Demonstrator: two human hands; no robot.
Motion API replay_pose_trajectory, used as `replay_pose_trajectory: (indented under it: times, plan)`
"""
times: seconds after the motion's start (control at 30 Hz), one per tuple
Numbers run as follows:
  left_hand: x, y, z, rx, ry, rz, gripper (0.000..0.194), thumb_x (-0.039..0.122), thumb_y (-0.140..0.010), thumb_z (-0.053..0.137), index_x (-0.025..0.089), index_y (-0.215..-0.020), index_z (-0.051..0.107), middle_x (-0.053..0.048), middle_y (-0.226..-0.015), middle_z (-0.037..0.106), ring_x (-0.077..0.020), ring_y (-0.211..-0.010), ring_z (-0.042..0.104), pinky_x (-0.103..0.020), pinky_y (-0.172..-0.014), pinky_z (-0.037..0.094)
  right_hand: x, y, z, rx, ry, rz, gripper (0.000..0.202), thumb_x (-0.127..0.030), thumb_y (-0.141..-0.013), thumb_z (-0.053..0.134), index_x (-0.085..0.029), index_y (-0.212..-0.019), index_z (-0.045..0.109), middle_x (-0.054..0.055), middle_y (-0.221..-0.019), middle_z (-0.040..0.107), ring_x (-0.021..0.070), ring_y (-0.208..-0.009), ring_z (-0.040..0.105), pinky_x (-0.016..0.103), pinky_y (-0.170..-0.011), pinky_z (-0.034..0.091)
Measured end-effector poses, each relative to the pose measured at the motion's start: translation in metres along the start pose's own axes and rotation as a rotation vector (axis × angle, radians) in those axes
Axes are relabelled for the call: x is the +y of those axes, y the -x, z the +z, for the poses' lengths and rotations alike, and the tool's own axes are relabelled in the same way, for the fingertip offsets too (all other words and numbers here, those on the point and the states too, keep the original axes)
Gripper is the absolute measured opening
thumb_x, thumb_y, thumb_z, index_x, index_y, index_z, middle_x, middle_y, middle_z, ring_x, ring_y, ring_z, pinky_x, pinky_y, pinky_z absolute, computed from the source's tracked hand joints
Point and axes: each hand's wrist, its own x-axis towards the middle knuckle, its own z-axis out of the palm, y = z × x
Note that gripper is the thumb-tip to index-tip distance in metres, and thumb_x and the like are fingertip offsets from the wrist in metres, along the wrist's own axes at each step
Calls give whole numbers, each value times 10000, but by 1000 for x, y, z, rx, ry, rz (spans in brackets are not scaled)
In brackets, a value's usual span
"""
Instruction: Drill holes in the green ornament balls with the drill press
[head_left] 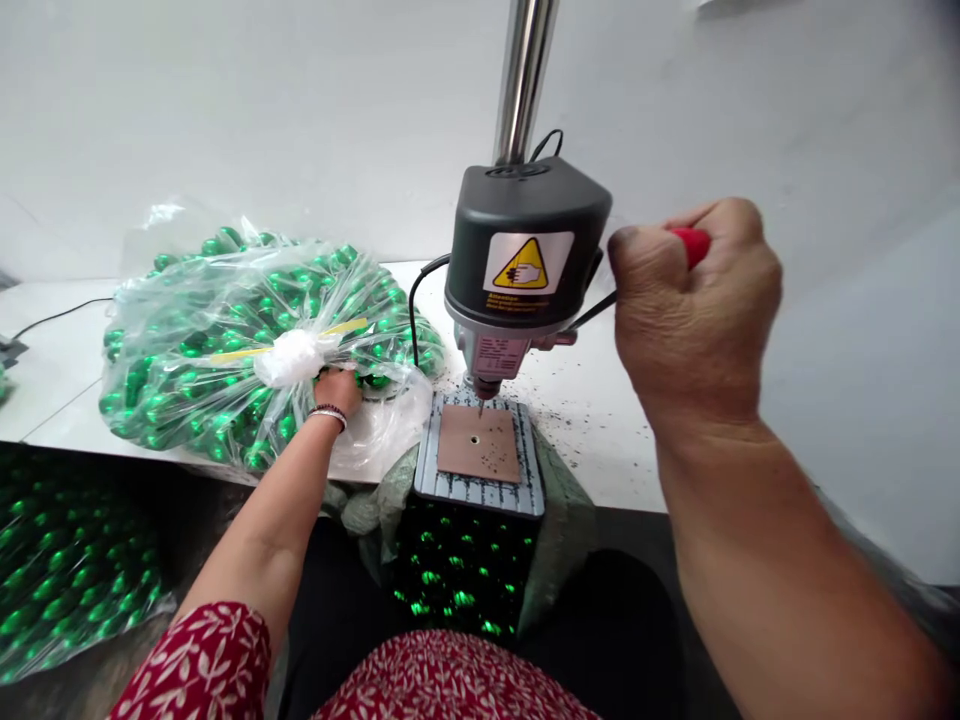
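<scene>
My right hand (697,310) is closed round the red-knobbed feed lever (691,246) of a small drill press (529,240). Its thin bit hangs above a brown square board (480,445), which has a small hole in it and lies on the grooved metal base (435,450). To the left, my left hand (339,390) reaches into a torn opening in a clear plastic bag (292,355) full of shiny green balls (225,425). The bag and balls hide those fingertips, so I cannot see what they hold.
Dark shavings (600,420) are scattered on the white table (405,275) beside the drill. Below the base, between my knees, an open greenish sack (559,500) holds more green balls. Another bag of green balls (67,570) stands at lower left. A black cable (412,310) loops beside the drill.
</scene>
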Motion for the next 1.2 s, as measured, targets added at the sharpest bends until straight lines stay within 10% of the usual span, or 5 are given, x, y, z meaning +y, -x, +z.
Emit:
replay_pose_trajectory:
  times: [0.2, 0.37, 0.53, 0.97, 1.2]
  plan:
    - [-2, 49, -12, -47, 576, 179, 593, 388, -795, 721, 147, -1329, 629, -132, -1182, 738, -289, -1039, 689, -363, -894, 526, -13, 1, 0, 33, -51, 36, 245, -289, -926, 525, -190, -746, 390, -80, -663, 382, 41, -676, 410, 287, -734, 344]
    - [12, 106, 1, -493, 1588, 223, 767, 482, -737, 794, 210, -1406, 537, -47, -1040, 724, -152, -755, 686, -269, -697, 522, -12, 2, 1, 43, -50, 43, 253, -303, -927, 522, -200, -748, 378, -77, -681, 372, 46, -695, 406, 287, -744, 331]
    - [41, 128, 28, -770, 1982, 107, 617, 529, -737, 837, 207, -1212, 611, -69, -1040, 734, -148, -776, 708, -244, -674, 532, -6, 1, 1, 24, -73, 2, 244, -316, -929, 522, -201, -768, 379, -72, -697, 383, 50, -703, 395, 286, -758, 353]
    - [62, 120, 22, -333, 1174, 362, 625, 387, -738, 811, 185, -1305, 639, -79, -1225, 699, -245, -1107, 641, -363, -990, 502, -2, 1, 2, 20, -174, -19, 256, -284, -927, 568, -203, -779, 375, -79, -680, 390, 41, -662, 350, 276, -821, 449]
    - [78, 108, 12, -443, 1040, 392, 546, 408, -836, 675, 167, -1318, 588, -30, -991, 689, -118, -636, 608, -283, -663, 524, -10, -1, 1, -5, -106, 30, 268, -252, -941, 524, -215, -749, 341, -67, -685, 349, 49, -673, 364, 274, -822, 417]
